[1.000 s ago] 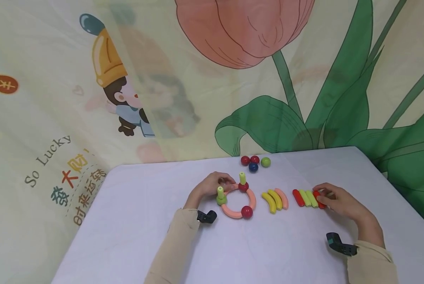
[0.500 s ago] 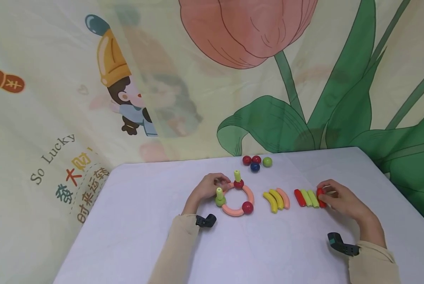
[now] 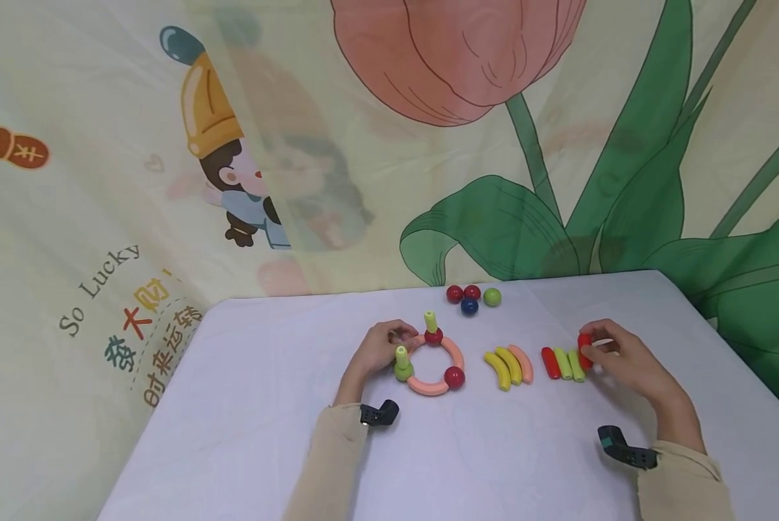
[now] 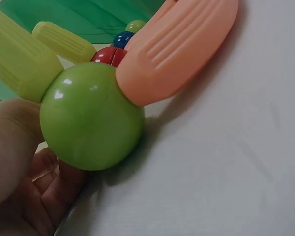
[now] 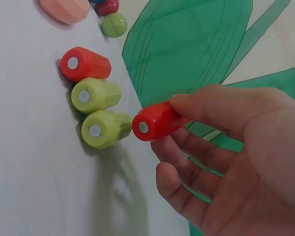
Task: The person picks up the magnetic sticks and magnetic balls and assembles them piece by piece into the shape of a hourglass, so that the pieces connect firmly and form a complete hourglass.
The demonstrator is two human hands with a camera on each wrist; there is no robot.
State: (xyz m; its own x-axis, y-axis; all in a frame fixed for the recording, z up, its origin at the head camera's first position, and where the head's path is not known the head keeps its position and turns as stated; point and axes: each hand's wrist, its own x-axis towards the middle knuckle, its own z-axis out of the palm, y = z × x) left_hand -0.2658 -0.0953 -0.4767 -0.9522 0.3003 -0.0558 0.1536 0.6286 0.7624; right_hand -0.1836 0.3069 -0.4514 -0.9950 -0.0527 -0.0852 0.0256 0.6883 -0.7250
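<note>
My right hand (image 3: 630,362) pinches a short red magnetic stick (image 5: 155,122) between thumb and fingers, raised off the table. Beside it lie two light green sticks (image 5: 96,94) and another red stick (image 5: 86,64). My left hand (image 3: 378,349) is at the back left of a ring of pink curved magnetic sticks (image 3: 428,388) and balls, its fingertips gripping the curved stick there, partly hidden. The ring includes a green ball (image 4: 91,118), a red ball (image 3: 455,377) and a farther red ball (image 3: 433,336). Upright light green sticks (image 3: 431,320) stand on the green and farther red balls.
Two yellow curved sticks (image 3: 497,370) and a pink curved stick (image 3: 523,363) lie between the ring and the straight sticks. At the table's back edge sit red balls (image 3: 455,294), a blue ball (image 3: 469,307) and a green ball (image 3: 491,297). A printed cloth hangs behind.
My right hand has lifted the end red stick from the row. The ring has shifted slightly left and turned a little, with my left hand at it.
</note>
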